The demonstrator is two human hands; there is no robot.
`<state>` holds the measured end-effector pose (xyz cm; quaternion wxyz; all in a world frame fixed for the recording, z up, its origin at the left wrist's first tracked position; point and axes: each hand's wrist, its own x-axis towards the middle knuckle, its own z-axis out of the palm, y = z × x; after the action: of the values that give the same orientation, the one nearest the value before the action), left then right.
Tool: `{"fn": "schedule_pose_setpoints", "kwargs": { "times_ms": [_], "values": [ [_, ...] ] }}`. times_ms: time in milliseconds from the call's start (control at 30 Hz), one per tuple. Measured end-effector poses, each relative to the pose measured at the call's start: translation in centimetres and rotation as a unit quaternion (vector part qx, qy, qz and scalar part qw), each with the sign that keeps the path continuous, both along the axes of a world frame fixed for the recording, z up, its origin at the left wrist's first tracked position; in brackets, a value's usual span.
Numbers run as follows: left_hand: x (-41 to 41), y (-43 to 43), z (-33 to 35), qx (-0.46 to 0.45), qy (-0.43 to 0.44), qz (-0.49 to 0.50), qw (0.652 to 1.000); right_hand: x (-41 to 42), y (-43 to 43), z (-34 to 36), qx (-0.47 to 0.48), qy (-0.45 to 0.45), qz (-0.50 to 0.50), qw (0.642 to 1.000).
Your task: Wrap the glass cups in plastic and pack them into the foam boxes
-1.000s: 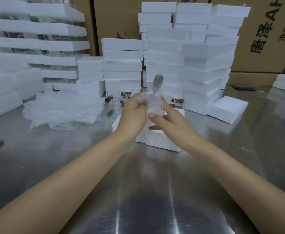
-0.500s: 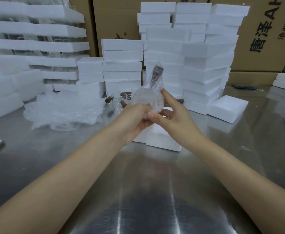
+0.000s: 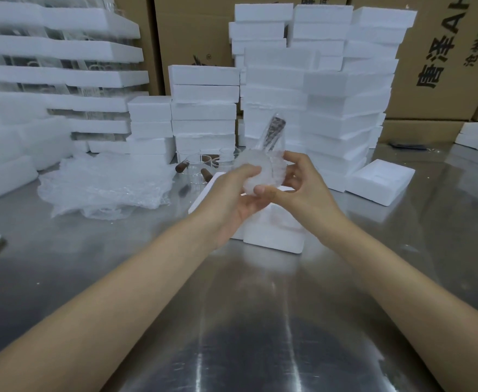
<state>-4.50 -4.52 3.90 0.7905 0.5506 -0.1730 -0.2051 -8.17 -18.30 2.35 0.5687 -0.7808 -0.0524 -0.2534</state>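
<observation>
Now we are turning the wrapped glass cup (image 3: 260,174) in both hands above the foam box (image 3: 274,230).

Against a second ago, the cup is sitting higher and is rolled round, its dark handle (image 3: 274,128) pointing up and far inside the plastic. We are judging the wrap nearly closed and packing next. Our left hand (image 3: 232,199) is cupping the near-left side, fingers (image 3: 249,171) curled over the plastic. Our right hand (image 3: 303,190) is pinching the bundle, thumb under its near edge and fingers bent round the right side. The cup is hovering over the open box on the counter (image 3: 246,321), with bare cups (image 3: 195,168) and loose plastic sheets (image 3: 105,185) lying far left.
</observation>
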Motion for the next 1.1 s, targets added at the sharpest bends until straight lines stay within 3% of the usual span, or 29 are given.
{"fn": "schedule_pose_setpoints", "kwargs": {
  "times_ms": [200,367,467,567,867,1000,1100],
  "values": [
    [0.3,-0.2,-0.8,0.073,-0.071,0.1,0.99,-0.7,1.5,-0.2,-0.127,-0.053,-0.003,0.99],
    [0.5,-0.2,-0.9,0.111,-0.132,0.16,0.972,-0.4,1.3,-0.1,-0.057,-0.034,0.035,0.997],
    [0.7,-0.4,-1.0,0.099,-0.101,0.158,0.977,0.1,0.9,-0.5,-0.022,-0.009,0.03,0.999],
    [0.5,-0.5,-1.4,0.143,-0.172,0.158,0.962,0.0,0.8,-0.6,-0.007,-0.013,0.033,0.999],
    [1.6,0.8,-1.1,0.132,-0.245,0.252,0.927,-1.1,1.8,0.0,-0.157,-0.049,0.08,0.983],
    [1.7,1.3,-0.6,0.139,-0.315,0.292,0.892,-0.8,0.9,0.9,-0.115,-0.035,0.089,0.989],
    [1.2,1.9,-0.1,0.184,-0.435,0.304,0.828,-0.9,-0.3,2.3,0.004,-0.018,0.055,0.998]
  ]
}}
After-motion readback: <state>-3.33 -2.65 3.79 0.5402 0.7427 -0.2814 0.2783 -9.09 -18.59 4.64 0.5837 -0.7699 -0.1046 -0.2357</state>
